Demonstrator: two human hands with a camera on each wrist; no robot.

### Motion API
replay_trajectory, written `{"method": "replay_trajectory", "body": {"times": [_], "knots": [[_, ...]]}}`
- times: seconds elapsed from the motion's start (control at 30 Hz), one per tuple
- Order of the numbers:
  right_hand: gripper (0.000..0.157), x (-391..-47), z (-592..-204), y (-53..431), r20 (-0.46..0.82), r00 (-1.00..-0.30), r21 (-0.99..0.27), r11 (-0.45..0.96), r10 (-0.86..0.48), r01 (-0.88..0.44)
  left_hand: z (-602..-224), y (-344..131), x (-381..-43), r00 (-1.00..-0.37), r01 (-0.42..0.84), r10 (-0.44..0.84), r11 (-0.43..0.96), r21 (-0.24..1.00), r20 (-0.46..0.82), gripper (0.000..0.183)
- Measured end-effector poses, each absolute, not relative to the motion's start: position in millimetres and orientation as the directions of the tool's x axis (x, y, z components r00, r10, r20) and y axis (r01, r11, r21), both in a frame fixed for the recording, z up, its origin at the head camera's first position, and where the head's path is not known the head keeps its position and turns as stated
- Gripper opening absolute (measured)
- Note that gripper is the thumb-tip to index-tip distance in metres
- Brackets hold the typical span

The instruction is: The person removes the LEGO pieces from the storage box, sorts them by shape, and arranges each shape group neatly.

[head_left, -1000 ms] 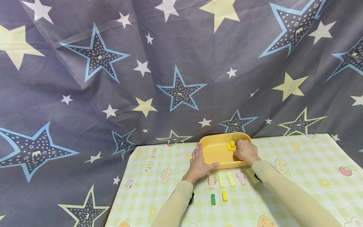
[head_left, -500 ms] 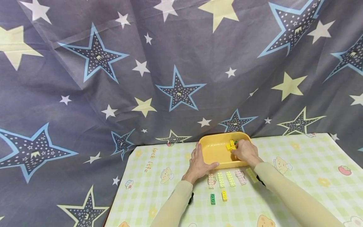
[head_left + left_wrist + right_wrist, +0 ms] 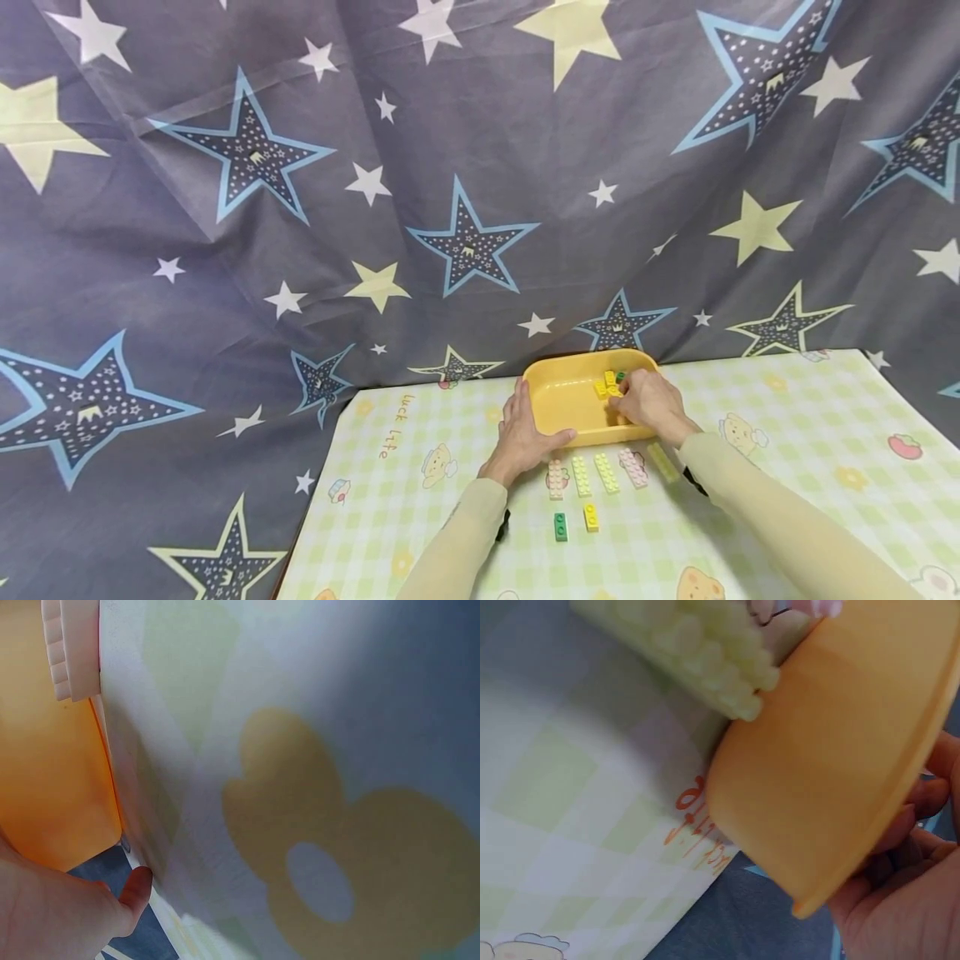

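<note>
My left hand [image 3: 519,433] grips the left near corner of a yellow plastic tray [image 3: 566,407], thumb at the near rim and fingers along the left wall. In the left wrist view its thumb shows beside the tray [image 3: 52,780]. My right hand [image 3: 651,402] reaches over the near rim into the tray's right part, fingers curled down. Small yellow building bricks [image 3: 609,383] and a green brick [image 3: 620,377] lie by its fingertips. The right wrist view has the right hand [image 3: 907,892] partly behind the tray wall [image 3: 817,757]; I cannot tell whether it holds a brick.
In front of the tray lies a row of long pale bricks, from a pink one [image 3: 555,480] to a yellow-green one [image 3: 663,462]. Nearer are a green brick [image 3: 561,527] and a yellow brick [image 3: 591,517]. A star-patterned curtain [image 3: 420,250] hangs behind the checked tablecloth [image 3: 795,500].
The head view has shifted slightly. My right hand's fingers move a little among the bricks in the tray; the left hand keeps its place at the tray.
</note>
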State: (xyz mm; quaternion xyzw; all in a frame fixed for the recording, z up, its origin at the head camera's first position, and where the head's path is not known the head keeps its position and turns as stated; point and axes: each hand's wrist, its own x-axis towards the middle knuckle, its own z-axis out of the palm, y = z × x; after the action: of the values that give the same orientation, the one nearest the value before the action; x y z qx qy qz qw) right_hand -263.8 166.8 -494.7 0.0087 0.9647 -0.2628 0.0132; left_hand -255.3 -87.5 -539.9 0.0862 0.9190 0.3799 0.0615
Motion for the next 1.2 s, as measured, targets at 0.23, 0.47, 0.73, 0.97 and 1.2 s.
{"method": "replay_trajectory", "body": {"times": [0.23, 0.47, 0.73, 0.97, 1.2], "knots": [[0.029, -244.2, -479.3, 161.2, 0.004, -1.0, -0.522, 0.853, -0.012, -0.012, -539.9, -86.3, -256.5, -0.979, 0.108, 0.198, 0.696, 0.71, -0.044, 0.131], [0.025, -214.9, -471.1, 150.6, 0.018, -1.0, -0.533, 0.846, -0.012, -0.02, -539.7, -87.3, -257.4, -0.978, 0.125, 0.21, 0.668, 0.734, -0.024, 0.132], [0.021, -183.5, -471.8, 142.2, 0.001, -1.0, -0.566, 0.825, -0.011, -0.01, -539.6, -88.0, -258.4, -0.977, 0.117, 0.209, 0.692, 0.713, -0.042, 0.132], [0.024, -163.3, -478.0, 135.8, 0.005, -1.0, -0.563, 0.826, 0.008, 0.003, -541.3, -88.5, -258.4, -0.977, 0.123, 0.211, 0.682, 0.721, -0.033, 0.132], [0.028, -144.1, -485.9, 131.1, -0.05, -0.998, -0.561, 0.827, 0.024, 0.047, -543.1, -87.2, -258.0, -0.976, 0.119, 0.215, 0.687, 0.717, -0.044, 0.132]]}}
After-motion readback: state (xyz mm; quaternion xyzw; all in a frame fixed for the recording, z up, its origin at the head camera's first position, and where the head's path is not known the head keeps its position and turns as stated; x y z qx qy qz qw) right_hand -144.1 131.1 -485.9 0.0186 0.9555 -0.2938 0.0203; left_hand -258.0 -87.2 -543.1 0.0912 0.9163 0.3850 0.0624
